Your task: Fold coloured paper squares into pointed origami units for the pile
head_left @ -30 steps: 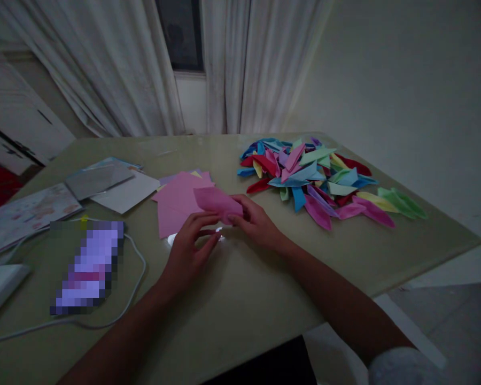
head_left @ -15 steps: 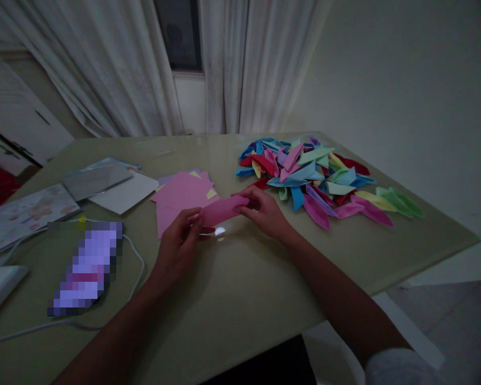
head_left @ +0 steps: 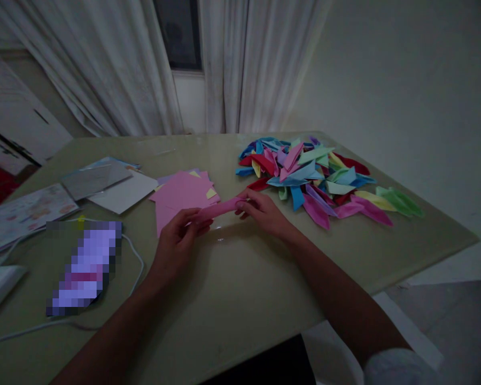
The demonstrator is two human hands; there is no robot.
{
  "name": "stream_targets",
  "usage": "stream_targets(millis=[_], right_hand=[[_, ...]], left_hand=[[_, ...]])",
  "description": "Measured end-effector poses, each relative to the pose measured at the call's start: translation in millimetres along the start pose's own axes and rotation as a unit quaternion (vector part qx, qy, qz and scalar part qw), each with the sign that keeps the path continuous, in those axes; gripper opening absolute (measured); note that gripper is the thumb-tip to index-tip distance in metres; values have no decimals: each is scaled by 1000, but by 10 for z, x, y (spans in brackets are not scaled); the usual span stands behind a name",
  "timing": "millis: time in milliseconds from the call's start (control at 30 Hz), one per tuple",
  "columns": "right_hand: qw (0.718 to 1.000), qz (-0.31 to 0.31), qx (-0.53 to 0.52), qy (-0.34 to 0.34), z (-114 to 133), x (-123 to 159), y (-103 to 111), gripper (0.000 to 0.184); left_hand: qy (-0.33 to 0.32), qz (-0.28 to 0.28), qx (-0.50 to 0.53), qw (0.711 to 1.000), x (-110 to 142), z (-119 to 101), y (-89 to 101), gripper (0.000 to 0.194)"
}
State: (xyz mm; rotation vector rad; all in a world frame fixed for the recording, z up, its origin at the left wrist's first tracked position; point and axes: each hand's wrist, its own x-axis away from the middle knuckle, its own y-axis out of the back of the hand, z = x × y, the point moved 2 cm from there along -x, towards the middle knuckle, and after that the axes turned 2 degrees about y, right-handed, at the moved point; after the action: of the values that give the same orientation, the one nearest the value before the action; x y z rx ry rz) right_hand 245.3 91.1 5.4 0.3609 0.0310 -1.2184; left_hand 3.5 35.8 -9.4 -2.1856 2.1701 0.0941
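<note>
A folded pink paper is held between my two hands, a little above the table, its narrow side facing me. My left hand is closed on its left end, with the thumb in front. At the right end, my right hand pinches it between thumb and fingers. Pink paper sheets lie just behind my left hand, with small yellow and purple pieces showing among them. To the right of my right hand spreads a heap of folded paper pieces in many colours.
On the left lie a blurred-out phone, a white cable, a printed booklet, a white sheet and a clear flat case. A white device sits at the left edge. Curtains hang behind the table.
The pink paper has tipped from showing its broad face to a narrower strip. My hands stay in nearly the same place, fingers shifted slightly on it.
</note>
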Motion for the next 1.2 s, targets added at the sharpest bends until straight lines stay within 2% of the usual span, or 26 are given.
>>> stream_targets(millis=[200, 367, 533, 700, 800, 967, 1100, 1200], right_hand=[[999, -21, 26, 21, -31, -9, 12, 26], [994, -56, 68, 70, 32, 6, 22, 23], [985, -48, 116, 118, 109, 36, 7, 17], [983, -70, 122, 120, 118, 62, -62, 16], [976, -73, 161, 131, 112, 74, -94, 15], [963, -31, 233, 129, 96, 80, -98, 10], [948, 31, 282, 143, 81, 74, -90, 6], [929, 68, 328, 158, 51, 64, -70, 15]], left_hand=[[-34, 27, -103, 994, -14, 55, 29, 33], [-74, 0, -166, 983, -2, -21, 22, 33], [-118, -37, -181, 976, 19, -99, 6, 31], [-100, -61, -180, 977, 49, -71, 18, 28], [-79, -61, -191, 977, 60, -43, 24, 29], [-53, -50, -194, 978, 46, -29, 30, 28], [-31, -42, -199, 979, 22, -24, 55, 27], [-38, -13, -214, 976, -5, 6, 72, 33]])
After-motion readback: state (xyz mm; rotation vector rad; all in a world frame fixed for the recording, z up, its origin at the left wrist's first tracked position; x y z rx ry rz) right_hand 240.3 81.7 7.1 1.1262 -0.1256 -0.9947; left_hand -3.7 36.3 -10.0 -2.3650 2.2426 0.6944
